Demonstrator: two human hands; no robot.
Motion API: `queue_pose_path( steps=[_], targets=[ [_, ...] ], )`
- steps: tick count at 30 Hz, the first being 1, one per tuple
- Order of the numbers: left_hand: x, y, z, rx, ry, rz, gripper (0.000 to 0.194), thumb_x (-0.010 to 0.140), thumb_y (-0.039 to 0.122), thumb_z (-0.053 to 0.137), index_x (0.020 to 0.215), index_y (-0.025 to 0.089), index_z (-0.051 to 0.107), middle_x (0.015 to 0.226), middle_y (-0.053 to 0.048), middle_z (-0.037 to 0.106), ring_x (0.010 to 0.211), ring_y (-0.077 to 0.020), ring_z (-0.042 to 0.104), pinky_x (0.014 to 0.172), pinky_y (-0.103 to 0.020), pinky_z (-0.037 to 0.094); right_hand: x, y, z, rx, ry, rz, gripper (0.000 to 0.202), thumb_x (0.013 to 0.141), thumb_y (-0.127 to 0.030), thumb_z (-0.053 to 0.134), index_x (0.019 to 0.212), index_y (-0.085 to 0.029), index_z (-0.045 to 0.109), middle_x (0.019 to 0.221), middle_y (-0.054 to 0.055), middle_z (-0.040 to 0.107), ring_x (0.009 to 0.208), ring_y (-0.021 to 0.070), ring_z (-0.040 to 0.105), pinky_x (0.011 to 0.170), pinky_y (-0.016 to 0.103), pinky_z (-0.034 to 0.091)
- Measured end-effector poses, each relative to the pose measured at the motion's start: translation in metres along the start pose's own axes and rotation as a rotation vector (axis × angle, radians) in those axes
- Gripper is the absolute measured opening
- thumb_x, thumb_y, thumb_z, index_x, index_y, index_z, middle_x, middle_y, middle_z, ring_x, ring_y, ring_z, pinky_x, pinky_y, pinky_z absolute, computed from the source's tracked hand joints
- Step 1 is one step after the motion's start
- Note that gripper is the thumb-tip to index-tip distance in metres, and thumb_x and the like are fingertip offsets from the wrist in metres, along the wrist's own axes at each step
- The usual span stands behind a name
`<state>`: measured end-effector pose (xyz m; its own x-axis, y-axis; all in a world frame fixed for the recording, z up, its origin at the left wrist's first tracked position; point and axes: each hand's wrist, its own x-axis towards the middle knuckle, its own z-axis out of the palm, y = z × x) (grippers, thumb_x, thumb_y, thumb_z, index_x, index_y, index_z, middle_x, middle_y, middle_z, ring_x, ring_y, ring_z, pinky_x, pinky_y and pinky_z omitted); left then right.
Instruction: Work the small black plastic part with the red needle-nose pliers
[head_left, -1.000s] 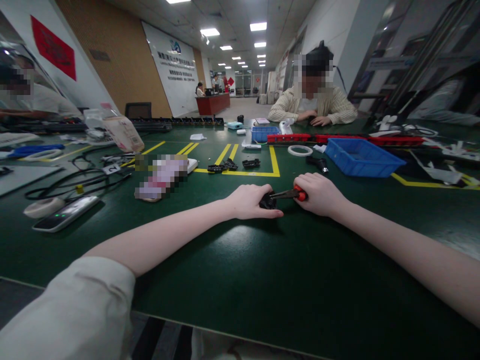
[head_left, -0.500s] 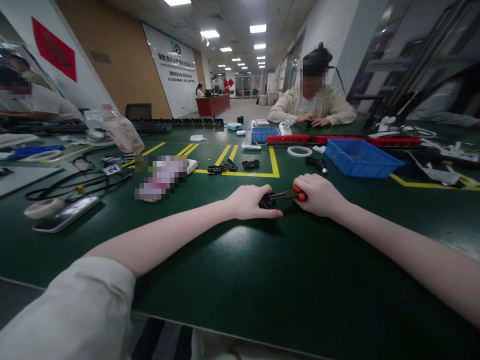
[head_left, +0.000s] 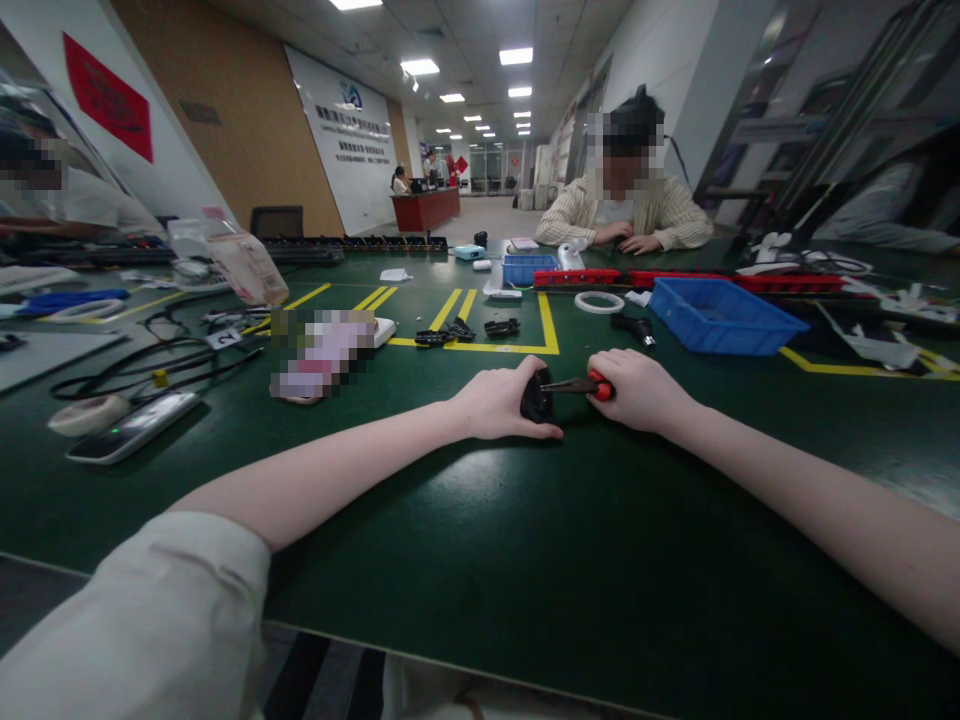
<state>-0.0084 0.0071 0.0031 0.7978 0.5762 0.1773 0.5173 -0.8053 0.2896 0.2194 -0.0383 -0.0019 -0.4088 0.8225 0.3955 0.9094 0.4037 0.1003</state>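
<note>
My left hand (head_left: 499, 402) is closed around a small black part (head_left: 535, 398), with the thumb below it and the fingers above. What kind of part it is I cannot make out. Long-nosed pliers (head_left: 574, 386) with red handles are gripped in my right hand (head_left: 637, 388), their jaws pointing left. The tips of the jaws meet the right side of the black part; whether they clamp it cannot be seen. Both hands are just above the dark green table (head_left: 480, 540). Beyond them lie several small black pieces (head_left: 457, 331) near yellow tape lines.
A blue bin (head_left: 724, 318) stands to the right, beside a black tool (head_left: 634, 328) and a white ring (head_left: 598, 302). On the left are a phone (head_left: 324, 360), a bottle (head_left: 246, 265), black cables (head_left: 142, 365) and a tape roll (head_left: 88, 415). Across the table sits a person (head_left: 626, 205).
The black part has turned in my left hand, so more of it shows between thumb and fingers. The pliers have shifted slightly and lie more level. Both arms stay nearly in place.
</note>
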Motion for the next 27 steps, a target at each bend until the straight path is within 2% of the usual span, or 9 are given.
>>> queue_pose_path(
  steps=[8,14,27],
  targets=[
    [-0.0003,0.0007,0.0013,0.017,0.021,-0.010,0.081,0.068,0.067,0.067,0.124,0.017,0.038,0.099,-0.011,0.067,0.089,-0.0307,0.066,0.071,-0.035,0.048,-0.0003,0.0003,0.0010,0.010,0.005,0.013,0.007,0.072,-0.024,0.053,0.072,-0.022,0.047,0.071,0.006,0.058,0.065,0.0204,0.051,0.062,0.032,0.039],
    [-0.0001,0.0002,0.0002,0.004,0.018,0.001,0.081,0.067,0.067,0.067,0.123,0.016,0.040,0.095,-0.010,0.068,0.083,-0.0289,0.066,0.067,-0.033,0.047,-0.0007,-0.0011,0.0002,0.006,0.015,0.010,0.007,0.073,-0.023,0.054,0.073,-0.021,0.047,0.071,0.007,0.058,0.065,0.0205,0.051,0.062,0.032,0.039],
    [0.0013,-0.0030,-0.0035,-0.015,-0.049,0.022,0.063,0.072,0.076,0.053,0.099,0.019,0.058,0.077,-0.003,0.065,0.069,-0.0207,0.062,0.057,-0.026,0.037,0.0000,-0.0005,0.0003,-0.031,0.015,-0.065,0.005,0.073,-0.022,0.052,0.073,-0.021,0.048,0.073,0.008,0.058,0.068,0.0219,0.051,0.066,0.033,0.040]
  ],
)
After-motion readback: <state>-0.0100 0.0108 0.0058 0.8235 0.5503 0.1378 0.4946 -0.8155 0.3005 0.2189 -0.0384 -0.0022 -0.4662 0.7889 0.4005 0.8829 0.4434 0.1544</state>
